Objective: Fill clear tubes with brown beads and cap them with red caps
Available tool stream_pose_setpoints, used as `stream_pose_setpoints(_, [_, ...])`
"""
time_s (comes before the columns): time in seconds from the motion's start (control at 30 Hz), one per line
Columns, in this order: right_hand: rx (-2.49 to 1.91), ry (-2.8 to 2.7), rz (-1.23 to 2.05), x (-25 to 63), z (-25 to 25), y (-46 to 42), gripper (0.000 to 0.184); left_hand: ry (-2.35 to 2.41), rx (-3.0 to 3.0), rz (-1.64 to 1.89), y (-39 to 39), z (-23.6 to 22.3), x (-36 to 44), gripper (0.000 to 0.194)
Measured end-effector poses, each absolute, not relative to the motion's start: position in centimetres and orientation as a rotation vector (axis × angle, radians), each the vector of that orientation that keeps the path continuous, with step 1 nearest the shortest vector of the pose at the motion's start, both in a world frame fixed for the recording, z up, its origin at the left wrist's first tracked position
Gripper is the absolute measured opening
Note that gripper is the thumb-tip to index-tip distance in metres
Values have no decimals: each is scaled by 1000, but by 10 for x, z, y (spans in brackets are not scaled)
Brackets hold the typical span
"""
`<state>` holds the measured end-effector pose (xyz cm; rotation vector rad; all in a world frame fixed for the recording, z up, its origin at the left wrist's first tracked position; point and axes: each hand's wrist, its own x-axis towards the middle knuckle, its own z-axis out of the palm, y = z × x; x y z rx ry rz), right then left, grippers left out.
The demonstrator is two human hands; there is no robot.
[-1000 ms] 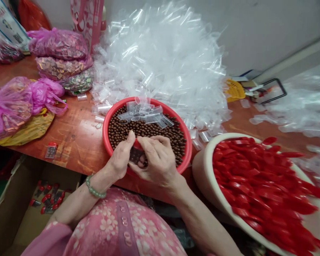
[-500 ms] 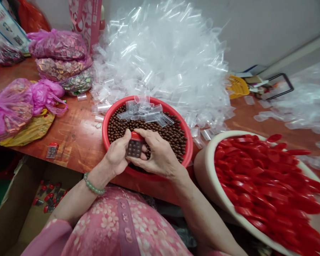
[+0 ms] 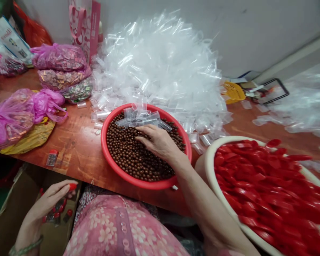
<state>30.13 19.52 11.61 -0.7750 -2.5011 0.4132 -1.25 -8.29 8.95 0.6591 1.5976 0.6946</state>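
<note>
A red basin on the wooden table holds small brown balls, with several empty clear tubes lying at its far side. My right hand rests flat on the balls, palm down, fingers stretched toward the clear tubes and holding nothing. My left hand is low at the left, off the table edge, above a cardboard box. Its fingertips pinch a small red-capped container. Several filled red-capped containers lie in that box.
A big heap of clear plastic tubes fills the back of the table. A white basin of red caps sits at the right. Pink plastic bags lie at the left. One filled container lies near the table's front edge.
Both hands were together at the basin's near rim, pressing a red cap on a filled container. My left hand has carried it down over the cardboard box; my right hand has moved onto the balls.
</note>
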Motion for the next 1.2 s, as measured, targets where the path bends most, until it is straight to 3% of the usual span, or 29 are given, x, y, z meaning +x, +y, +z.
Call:
stream_pose_setpoints(0.1, [-831,-2612,88,282,115,213,17,1852,585,531,-125,49,-47,74])
stream_pose_setpoints(0.23, [-924,-2593,-215,268,114,225,14,2086,688,201,-162,17,-72,62])
stream_pose_setpoints(0.4, [-867,-2674,-259,265,110,228,5,2180,748,166,-157,42,-75,55])
stream_pose_setpoints(0.47, [-828,-2601,-132,269,115,223,5,2115,817,281,-131,68,-67,58])
stream_pose_setpoints(0.6, [-916,-2254,458,290,126,205,24,1863,1035,617,-46,110,-37,55])
stream_pose_setpoints(0.77, [-1169,-2066,815,321,112,189,27,1768,1345,1032,55,105,19,44])
stream_pose_setpoints(0.9, [-1311,-2024,1079,327,94,182,32,1675,1800,1357,78,98,69,46])
stream_pose_setpoints(1.0, [-1367,-2055,1278,319,94,180,24,1567,2199,1264,76,96,97,55])
stream_pose_setpoints(1.13, [-1475,-1985,1575,309,101,184,15,1678,2404,846,78,96,114,78])
stream_pose_setpoints(1.2, [-1511,-1787,1846,307,102,188,16,1685,2410,660,81,101,117,81])
